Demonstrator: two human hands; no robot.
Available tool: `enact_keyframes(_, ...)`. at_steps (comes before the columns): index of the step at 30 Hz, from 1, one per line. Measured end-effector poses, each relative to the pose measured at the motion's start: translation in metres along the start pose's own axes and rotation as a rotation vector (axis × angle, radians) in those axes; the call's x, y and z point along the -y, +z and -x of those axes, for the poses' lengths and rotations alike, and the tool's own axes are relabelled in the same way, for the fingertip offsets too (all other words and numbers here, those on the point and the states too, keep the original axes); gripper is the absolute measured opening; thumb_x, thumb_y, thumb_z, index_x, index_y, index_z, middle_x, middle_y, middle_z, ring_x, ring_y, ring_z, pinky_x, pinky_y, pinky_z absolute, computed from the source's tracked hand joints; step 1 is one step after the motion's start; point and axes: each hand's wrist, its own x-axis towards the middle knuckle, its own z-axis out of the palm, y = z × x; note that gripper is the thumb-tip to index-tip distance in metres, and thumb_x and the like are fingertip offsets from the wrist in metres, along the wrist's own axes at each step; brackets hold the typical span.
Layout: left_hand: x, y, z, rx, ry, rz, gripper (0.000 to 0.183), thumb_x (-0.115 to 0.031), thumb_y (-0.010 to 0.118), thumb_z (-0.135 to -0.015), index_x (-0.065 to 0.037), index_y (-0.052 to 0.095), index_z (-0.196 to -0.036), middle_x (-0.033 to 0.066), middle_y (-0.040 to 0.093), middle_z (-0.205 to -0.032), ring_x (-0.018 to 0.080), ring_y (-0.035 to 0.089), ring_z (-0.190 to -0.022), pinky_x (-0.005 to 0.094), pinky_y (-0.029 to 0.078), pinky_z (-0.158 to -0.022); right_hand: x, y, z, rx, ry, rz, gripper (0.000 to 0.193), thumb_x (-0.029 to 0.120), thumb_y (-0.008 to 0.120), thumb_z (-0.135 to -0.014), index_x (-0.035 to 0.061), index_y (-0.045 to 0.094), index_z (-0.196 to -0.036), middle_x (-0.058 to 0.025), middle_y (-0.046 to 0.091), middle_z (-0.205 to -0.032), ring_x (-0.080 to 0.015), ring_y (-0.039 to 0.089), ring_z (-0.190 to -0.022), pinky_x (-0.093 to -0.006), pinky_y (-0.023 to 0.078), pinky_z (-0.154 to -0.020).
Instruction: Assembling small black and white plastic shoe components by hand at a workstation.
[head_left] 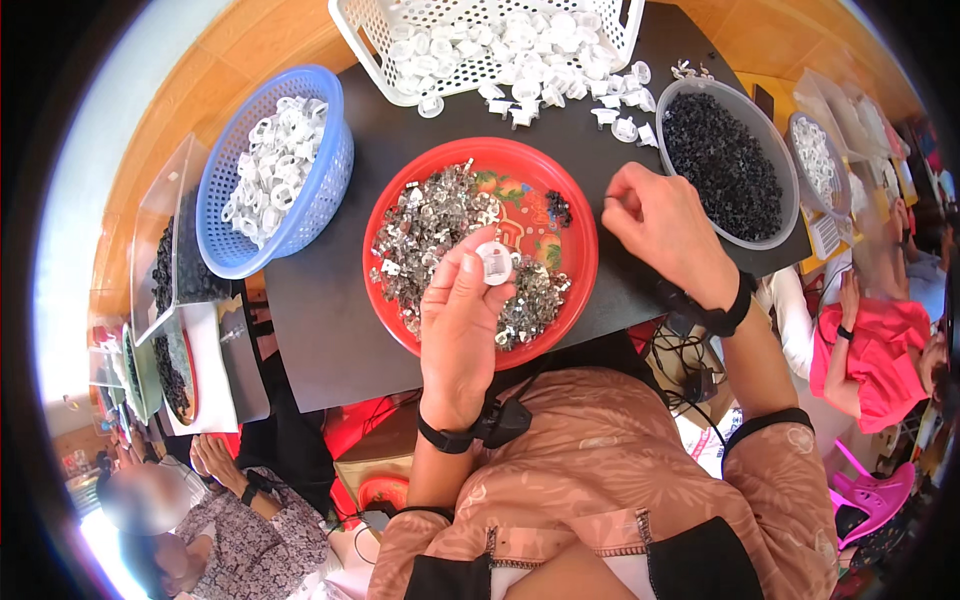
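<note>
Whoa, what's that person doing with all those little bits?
The person's left hand holds a small, round white plastic piece over a round red tray with small, shiny metal parts in it. The right hand, curled, is over the black table, between the tray and a round, see-through tub of small black parts; I can't tell if it holds anything. More white plastic pieces sit in a round blue basket at the left.

Tray (584,225) (holding clips (425,215), seemingly) right of colander (337,168).
</note>
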Motion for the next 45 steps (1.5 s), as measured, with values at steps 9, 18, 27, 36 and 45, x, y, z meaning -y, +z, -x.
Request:
enact_keyframes(9,-0.005,-0.002,0.006,0.008,-0.011,0.025,0.032,-0.019,0.054,-0.099,-0.001,0.056,-0.126,0.0042,0.064,-0.105,0.0114,0.062,-0.091,0.0243,0.051,-0.074,0.001,0.003,0.0,0.0,-0.077,0.292,0.015,0.014,0.064,-0.081,0.001,0.056,-0.085,-0.0189,0.063,-0.071,-0.0379,0.064,-0.068,-0.047,0.051,-0.061)
enact_keyframes(18,-0.005,0.001,0.009,0.041,-0.027,-0.052,0.035,-0.023,0.053,-0.099,0.0,0.052,-0.126,0.0077,0.062,-0.103,0.0151,0.059,-0.09,0.0279,0.048,-0.079,0.022,0.031,-0.026,0.234,-0.277,0.444,0.008,0.01,0.065,-0.08,0.0068,0.06,-0.084,-0.0126,0.056,-0.088,-0.0352,0.06,-0.075,-0.0438,0.048,-0.063)
enact_keyframes(27,-0.007,-0.006,0.009,0.051,-0.03,-0.039,0.034,-0.023,0.053,-0.099,0.0,0.054,-0.123,0.0065,0.062,-0.101,0.0142,0.059,-0.089,0.0274,0.048,-0.08,0.013,0.017,-0.033,0.189,-0.231,0.269,0.01,0.012,0.066,-0.081,0.0049,0.06,-0.085,-0.0111,0.057,-0.086,-0.0348,0.06,-0.075,-0.0435,0.048,-0.065)
enact_keyframes(36,-0.008,0.001,0.01,0.025,-0.046,-0.065,0.035,-0.025,0.053,-0.099,0.0,0.054,-0.123,0.0061,0.062,-0.101,0.0142,0.059,-0.09,0.0274,0.048,-0.081,0.023,0.029,-0.036,0.153,-0.311,0.148,0.007,0.009,0.065,-0.081,0.0051,0.059,-0.084,-0.0114,0.057,-0.084,-0.0346,0.06,-0.077,-0.0436,0.048,-0.065)
enact_keyframes(45,-0.008,-0.002,0.01,0.035,-0.039,-0.039,0.034,-0.024,0.053,-0.099,0.001,0.054,-0.123,0.0081,0.063,-0.104,0.0145,0.06,-0.091,0.0279,0.049,-0.082,0.033,0.048,-0.03,0.341,-0.338,0.288,0.006,0.012,0.063,-0.081,0.0065,0.061,-0.082,-0.0107,0.061,-0.084,-0.0328,0.062,-0.078,-0.0438,0.047,-0.068)
